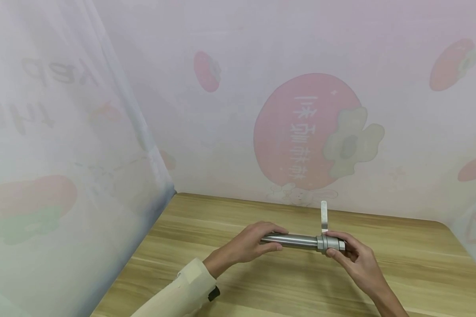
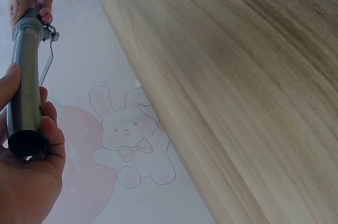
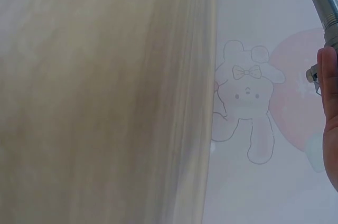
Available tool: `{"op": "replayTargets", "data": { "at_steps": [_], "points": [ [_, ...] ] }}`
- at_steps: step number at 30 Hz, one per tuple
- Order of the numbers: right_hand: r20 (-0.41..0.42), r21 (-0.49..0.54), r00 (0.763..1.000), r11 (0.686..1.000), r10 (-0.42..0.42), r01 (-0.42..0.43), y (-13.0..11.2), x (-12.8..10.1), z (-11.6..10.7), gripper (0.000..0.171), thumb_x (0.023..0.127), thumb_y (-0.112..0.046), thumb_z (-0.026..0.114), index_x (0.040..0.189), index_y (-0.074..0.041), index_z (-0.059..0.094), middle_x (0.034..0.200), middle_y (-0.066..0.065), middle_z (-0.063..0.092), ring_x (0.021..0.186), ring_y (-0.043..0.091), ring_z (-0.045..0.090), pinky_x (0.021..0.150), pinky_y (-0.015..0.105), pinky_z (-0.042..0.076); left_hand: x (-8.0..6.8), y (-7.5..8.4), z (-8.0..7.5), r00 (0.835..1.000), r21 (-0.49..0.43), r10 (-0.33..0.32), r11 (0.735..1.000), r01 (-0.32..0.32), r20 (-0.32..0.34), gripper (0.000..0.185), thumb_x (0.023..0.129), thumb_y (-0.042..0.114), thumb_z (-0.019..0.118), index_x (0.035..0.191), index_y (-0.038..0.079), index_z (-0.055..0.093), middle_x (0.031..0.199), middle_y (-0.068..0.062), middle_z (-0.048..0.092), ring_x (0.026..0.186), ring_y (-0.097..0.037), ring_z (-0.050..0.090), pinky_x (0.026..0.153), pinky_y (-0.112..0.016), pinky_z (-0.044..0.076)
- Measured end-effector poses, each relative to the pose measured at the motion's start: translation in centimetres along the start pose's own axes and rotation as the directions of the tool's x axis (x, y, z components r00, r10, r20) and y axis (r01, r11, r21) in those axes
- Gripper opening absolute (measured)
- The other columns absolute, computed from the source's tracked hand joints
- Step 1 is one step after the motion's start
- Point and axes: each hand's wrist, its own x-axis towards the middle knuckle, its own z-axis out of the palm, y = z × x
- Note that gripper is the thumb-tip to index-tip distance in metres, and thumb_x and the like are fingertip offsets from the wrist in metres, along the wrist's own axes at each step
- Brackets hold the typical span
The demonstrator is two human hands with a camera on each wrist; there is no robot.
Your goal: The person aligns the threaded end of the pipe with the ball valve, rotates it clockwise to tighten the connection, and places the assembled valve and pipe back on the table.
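A shiny metal pipe (image 1: 295, 240) is held level above the wooden table in the head view. My left hand (image 1: 251, 243) grips its left end, thumb on the near side and fingers behind. On the pipe's right end sits a ball valve (image 1: 330, 243) with a flat lever handle (image 1: 324, 215) pointing away from me. My right hand (image 1: 358, 263) holds the valve body between thumb and fingers. The left wrist view shows the pipe's open end (image 2: 27, 142) inside my left hand. At the right edge of the right wrist view, threads (image 3: 330, 20) show where pipe and valve meet.
Below the hands lies the wood-grain table (image 1: 206, 215). A pale printed curtain (image 1: 230, 145) with strawberry pictures hangs behind it, and another curtain panel (image 1: 63, 154) runs along the left side. A small black object (image 1: 213, 293) is at the left sleeve's cuff.
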Motion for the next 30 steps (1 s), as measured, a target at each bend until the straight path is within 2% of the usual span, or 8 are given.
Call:
{"op": "replayTargets", "data": {
  "at_steps": [10,15,22,30],
  "points": [
    [-0.003,-0.006,1.000,1.000,-0.007,0.007,-0.06,0.04,-0.10,0.045,0.098,0.010,0.074,0.140,-0.002,0.068,0.119,-0.013,0.072,0.095,0.005,0.073,0.079,0.022,0.062,0.11,0.07,0.02,1.000,0.002,0.007,1.000,-0.007,-0.012,0.047,0.103,0.032,0.076,0.147,0.017,0.067,0.141,0.005,0.073,0.126,-0.010,0.064,0.109,-0.036,0.052],
    [-0.008,-0.020,1.000,1.000,0.000,0.000,-0.07,-0.08,-0.09,0.045,0.097,0.010,0.075,0.140,-0.003,0.069,0.119,-0.014,0.071,0.095,0.005,0.072,0.078,0.022,0.062,0.11,0.01,0.08,1.000,0.015,0.013,1.000,-0.013,-0.019,0.047,0.102,0.033,0.078,0.146,0.021,0.068,0.141,0.006,0.073,0.126,-0.008,0.064,0.109,-0.035,0.052],
    [-0.010,-0.026,1.000,1.000,-0.004,0.004,-0.06,-0.05,-0.12,0.045,0.097,0.010,0.074,0.140,-0.002,0.068,0.119,-0.015,0.071,0.095,0.004,0.072,0.079,0.022,0.062,0.07,0.22,0.10,1.000,0.025,0.003,1.000,-0.002,-0.026,0.048,0.100,0.029,0.081,0.146,0.022,0.067,0.141,0.006,0.072,0.125,-0.010,0.063,0.108,-0.035,0.051],
    [-0.012,-0.028,1.000,1.000,-0.005,0.005,-0.10,-0.05,-0.15,0.044,0.097,0.010,0.075,0.140,-0.002,0.069,0.119,-0.015,0.070,0.095,0.004,0.072,0.078,0.022,0.062,0.04,0.34,0.08,0.999,0.052,-0.032,0.998,0.033,-0.026,0.051,0.100,0.035,0.081,0.147,0.021,0.068,0.141,0.006,0.072,0.124,-0.010,0.062,0.106,-0.034,0.051]
  ]
}}
